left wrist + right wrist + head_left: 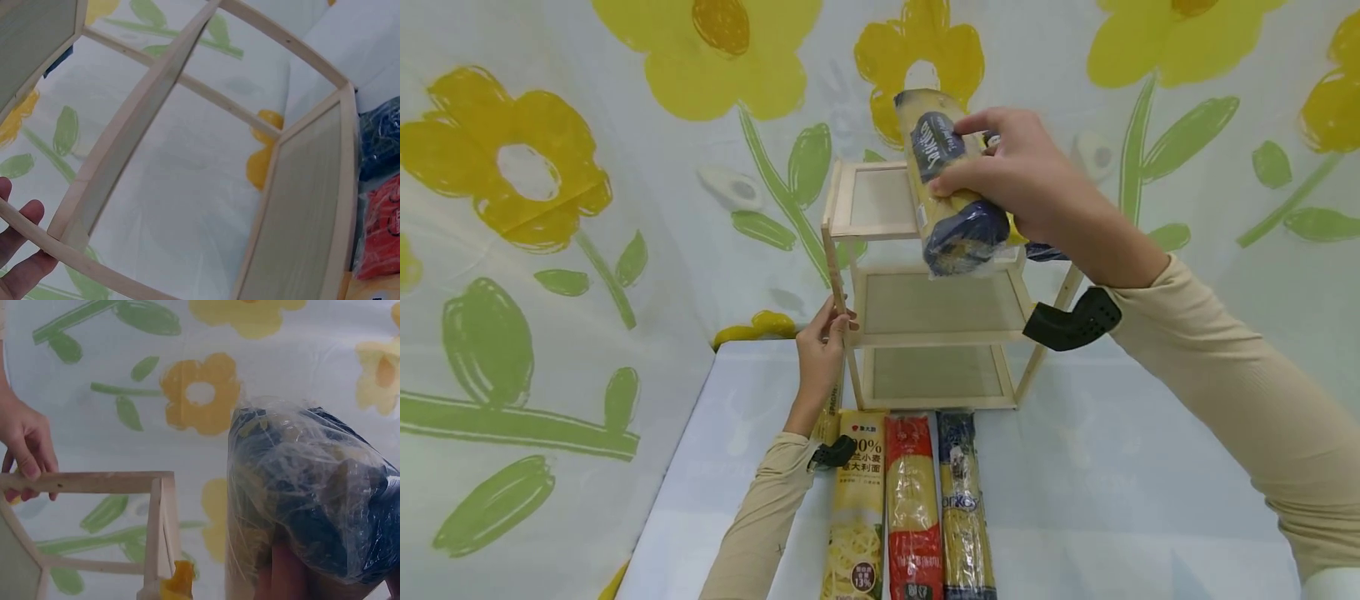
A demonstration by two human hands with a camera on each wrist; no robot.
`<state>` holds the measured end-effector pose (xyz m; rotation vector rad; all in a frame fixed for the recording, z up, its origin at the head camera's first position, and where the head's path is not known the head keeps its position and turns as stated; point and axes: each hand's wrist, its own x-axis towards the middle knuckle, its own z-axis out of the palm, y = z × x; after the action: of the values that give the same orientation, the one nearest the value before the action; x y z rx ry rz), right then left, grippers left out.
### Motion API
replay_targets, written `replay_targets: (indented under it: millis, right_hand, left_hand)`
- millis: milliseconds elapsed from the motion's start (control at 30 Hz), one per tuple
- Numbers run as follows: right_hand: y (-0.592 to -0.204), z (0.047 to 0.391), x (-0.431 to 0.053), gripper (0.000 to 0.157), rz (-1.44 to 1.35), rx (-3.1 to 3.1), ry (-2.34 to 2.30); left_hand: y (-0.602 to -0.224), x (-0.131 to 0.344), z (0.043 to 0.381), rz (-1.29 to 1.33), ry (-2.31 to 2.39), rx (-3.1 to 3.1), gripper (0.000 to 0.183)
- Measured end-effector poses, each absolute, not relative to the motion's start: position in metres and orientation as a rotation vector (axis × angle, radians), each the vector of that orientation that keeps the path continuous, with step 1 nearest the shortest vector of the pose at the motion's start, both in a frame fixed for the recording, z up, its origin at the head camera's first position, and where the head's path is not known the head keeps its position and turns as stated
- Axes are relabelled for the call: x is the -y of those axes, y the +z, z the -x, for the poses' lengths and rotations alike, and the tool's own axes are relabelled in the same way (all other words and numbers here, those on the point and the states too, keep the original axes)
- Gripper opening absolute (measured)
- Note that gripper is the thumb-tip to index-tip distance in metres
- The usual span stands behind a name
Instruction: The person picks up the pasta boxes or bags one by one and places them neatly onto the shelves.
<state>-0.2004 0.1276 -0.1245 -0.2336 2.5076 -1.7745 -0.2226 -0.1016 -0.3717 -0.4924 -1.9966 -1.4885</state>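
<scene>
My right hand point(1022, 171) grips a clear-wrapped spaghetti pack point(943, 210) with a dark blue label and dark blue end. The pack is tilted and overlaps the top shelf of a three-tier wooden rack point(940, 339) in the head view. Its crinkled end point(306, 487) fills the right side of the right wrist view. Fingers and thumb of my left hand point(822, 348) pinch the rack's left front post point(100, 275) near the middle shelf. Behind my right hand, a yellow and dark blue package point(1045, 251) shows partly at the top shelf's right side.
In front of the rack on the white table point(1097, 500) lie a yellow pasta pack point(856, 508), a red pasta pack point(913, 500) and a blue-ended spaghetti pack point(964, 508). Another yellow pack point(829, 421) is partly hidden by the left forearm. A flower-patterned backdrop point(655, 183) stands behind.
</scene>
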Motion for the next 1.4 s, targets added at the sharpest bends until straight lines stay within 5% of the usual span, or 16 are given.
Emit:
replay_targets:
  millis: [567, 867, 1400]
  right_hand:
    - [-0.129, 0.245, -0.087, 0.07, 0.218, -2.797, -1.349]
    - [-0.134, 0.252, -0.063, 0.021, 0.441, -3.118, -0.877]
    - [-0.153, 0.255, -0.034, 0.032, 0.468, -3.374, -0.187]
  left_hand:
    - [-0.372, 0.099, 0.224, 0.587, -1.454, 1.96, 0.033]
    - [-0.369, 0.109, 0.221, 0.536, -1.472, 1.959, 0.033]
    - [-0.37, 0.11, 0.221, 0.55, -1.501, 1.946, 0.032]
